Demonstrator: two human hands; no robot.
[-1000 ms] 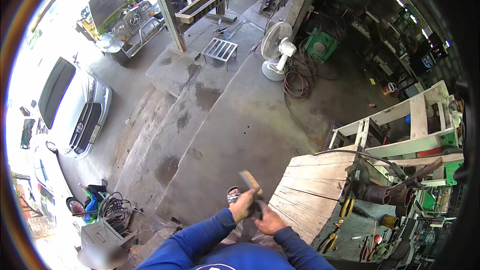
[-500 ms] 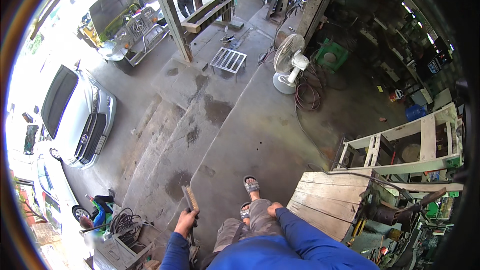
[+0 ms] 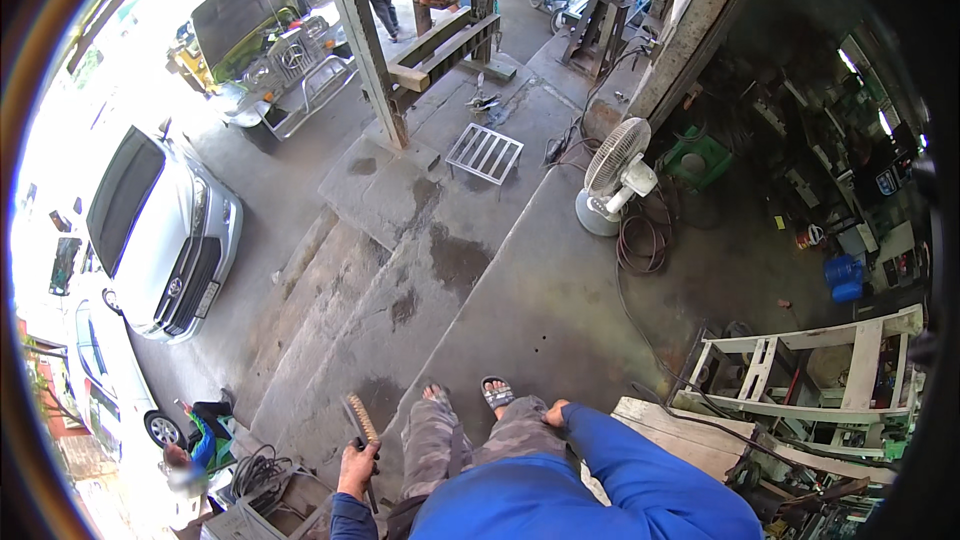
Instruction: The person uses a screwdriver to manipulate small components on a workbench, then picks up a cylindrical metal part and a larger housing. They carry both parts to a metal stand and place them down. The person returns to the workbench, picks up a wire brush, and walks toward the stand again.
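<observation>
My left hand (image 3: 357,467) is closed round the handle of a scrubbing brush (image 3: 362,418) with tan bristles, possibly a wire brush. Its bristled end points up and away from me, and a dark length shows below my fist. Against the camouflage trousers (image 3: 500,445), at the thigh, my right hand (image 3: 556,413) has its fingers curled on the cloth; the fingertips are partly hidden. On my right foot is a patterned sandal (image 3: 497,393).
Ahead stand a white fan (image 3: 618,160), coiled hoses (image 3: 643,243), a slatted metal stand (image 3: 485,153) and a steel press frame (image 3: 375,60). A ladder-like frame (image 3: 800,397) and wooden bench (image 3: 690,432) lie right. Cars (image 3: 165,230) and a seated person (image 3: 200,445) are left.
My view has shifted, with the fan and stand now further right and lower. My left foot has stepped left, and the brush has tilted the other way. Both hands keep their hold.
</observation>
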